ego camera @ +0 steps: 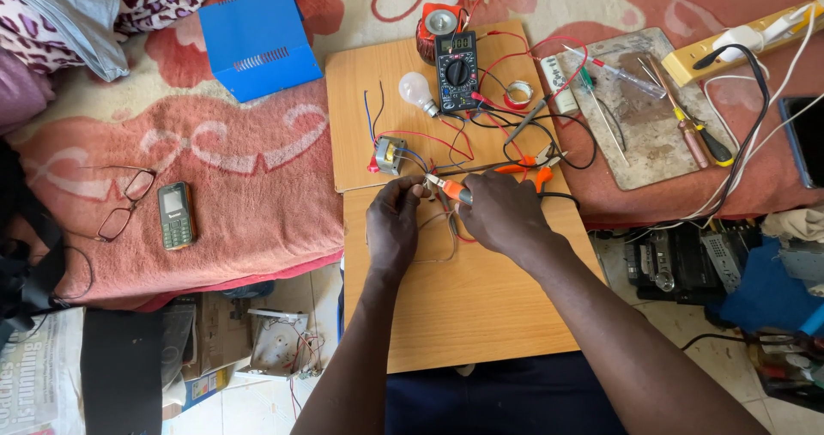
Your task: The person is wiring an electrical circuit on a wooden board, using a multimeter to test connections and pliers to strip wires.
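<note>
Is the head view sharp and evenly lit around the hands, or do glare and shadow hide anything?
Head view: soft daylight, sharp around the left hand, right hand and orange-handled pliers; only faint shadows on the wooden board; mild wide-angle bending at the edges; the wires under the hands are too thin to trace.

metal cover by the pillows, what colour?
Blue, with a row of vent slots; the metal cover shows in the head view.

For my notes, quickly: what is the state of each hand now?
Left hand: closed, pinching thin wires.
Right hand: closed on orange-handled pliers.
</note>
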